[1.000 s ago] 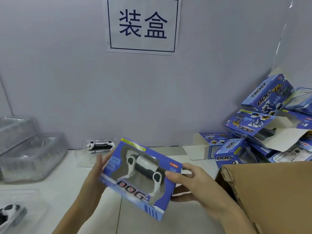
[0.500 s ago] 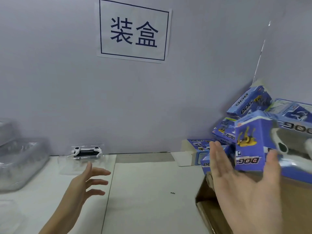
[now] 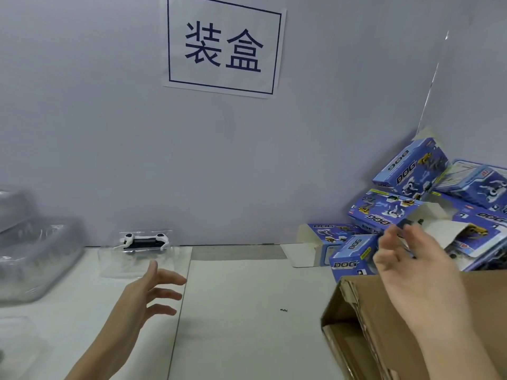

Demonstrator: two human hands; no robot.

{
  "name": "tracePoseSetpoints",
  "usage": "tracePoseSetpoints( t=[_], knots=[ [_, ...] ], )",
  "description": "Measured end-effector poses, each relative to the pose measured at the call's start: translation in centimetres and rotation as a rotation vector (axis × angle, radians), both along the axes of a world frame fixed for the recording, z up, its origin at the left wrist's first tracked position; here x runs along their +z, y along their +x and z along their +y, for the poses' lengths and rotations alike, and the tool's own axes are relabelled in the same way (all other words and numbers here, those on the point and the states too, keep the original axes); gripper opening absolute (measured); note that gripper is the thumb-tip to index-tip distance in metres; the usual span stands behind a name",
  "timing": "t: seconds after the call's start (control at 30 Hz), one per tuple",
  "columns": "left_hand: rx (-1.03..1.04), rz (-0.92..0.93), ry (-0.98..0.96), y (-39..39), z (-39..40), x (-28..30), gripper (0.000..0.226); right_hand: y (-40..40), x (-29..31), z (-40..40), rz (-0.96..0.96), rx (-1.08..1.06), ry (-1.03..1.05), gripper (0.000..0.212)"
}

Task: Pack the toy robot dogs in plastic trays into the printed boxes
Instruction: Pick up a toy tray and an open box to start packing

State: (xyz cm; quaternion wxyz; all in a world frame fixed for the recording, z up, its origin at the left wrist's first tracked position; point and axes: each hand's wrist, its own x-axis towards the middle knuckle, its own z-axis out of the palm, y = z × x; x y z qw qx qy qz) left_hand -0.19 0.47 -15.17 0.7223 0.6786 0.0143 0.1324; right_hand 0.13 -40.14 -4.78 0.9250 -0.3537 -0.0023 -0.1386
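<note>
Taking the wall sign point(image 3: 223, 49) as the landmark: far down to its left, stacked clear plastic trays point(image 3: 33, 259) sit blurred at the bench point(image 3: 233, 311) edge; they look thin, light and flexible, likely to buckle if squeezed mid-wall. Below the sign and a little left, against the wall, one toy robot dog point(image 3: 144, 241) lies in its clear tray point(image 3: 137, 259). The tray looks slippery and springy, the dog rigid plastic with thin legs, so I would lift by the tray's opposite rims rather than by the dog. Just in front of it hovers the left hand point(image 3: 148, 294), its grip released, fingers spread and holding nothing, near the tray but not touching. Down to the sign's right, the right hand point(image 3: 408, 267) is likewise released, fingers straight, raised above the brown carton point(image 3: 384, 338) and empty. Behind it the printed boxes point(image 3: 411, 204) lie heaped: light card, easily dented, best held by the edges.
</note>
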Motion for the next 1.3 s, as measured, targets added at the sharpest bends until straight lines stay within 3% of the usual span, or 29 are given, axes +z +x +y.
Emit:
tracePoseSetpoints(
  t=[0.13,0.23,0.3,0.43,0.57,0.7,0.8,0.87,1.03,1.3],
  knots=[
    [0.005,-0.003,0.005,0.1,0.1,-0.1,0.064,3.9,2.3,1.1,0.111,-0.161,-0.801,0.009],
    [0.011,0.002,0.025,0.3,0.0,0.0,0.062,7.9,2.5,2.4,0.203,-0.237,-1.501,0.034],
    [0.008,0.005,0.037,0.3,0.0,0.0,0.061,10.6,1.8,3.4,0.351,-0.175,-1.893,0.058],
    [0.01,0.008,0.066,0.2,0.0,-0.1,0.06,14.7,-0.7,4.2,0.707,-0.037,-2.308,0.084],
    [0.024,0.014,0.071,0.2,0.3,-0.2,0.059,17.4,-2.8,4.1,0.912,0.08,-2.425,0.092],
    [0.03,0.018,0.076,0.2,0.3,-0.2,0.059,18.0,-3.4,3.3,0.913,0.049,-2.458,0.096],
    [0.029,0.021,0.076,0.3,0.2,-0.2,0.059,17.7,-3.2,3.1,0.898,0.049,-2.478,0.087],
    [0.029,0.026,0.078,0.3,0.2,-0.2,0.059,17.0,-2.7,3.3,0.818,0.014,-2.496,0.074],
    [0.029,0.039,0.088,0.1,0.0,-0.1,0.054,14.5,-0.3,4.6,0.381,-0.39,-2.38,0.041],
    [-0.047,0.118,0.101,-0.7,-1.8,0.5,0.048,8.4,5.3,10.3,0.141,-0.457,-1.994,0.025]
  ],
)
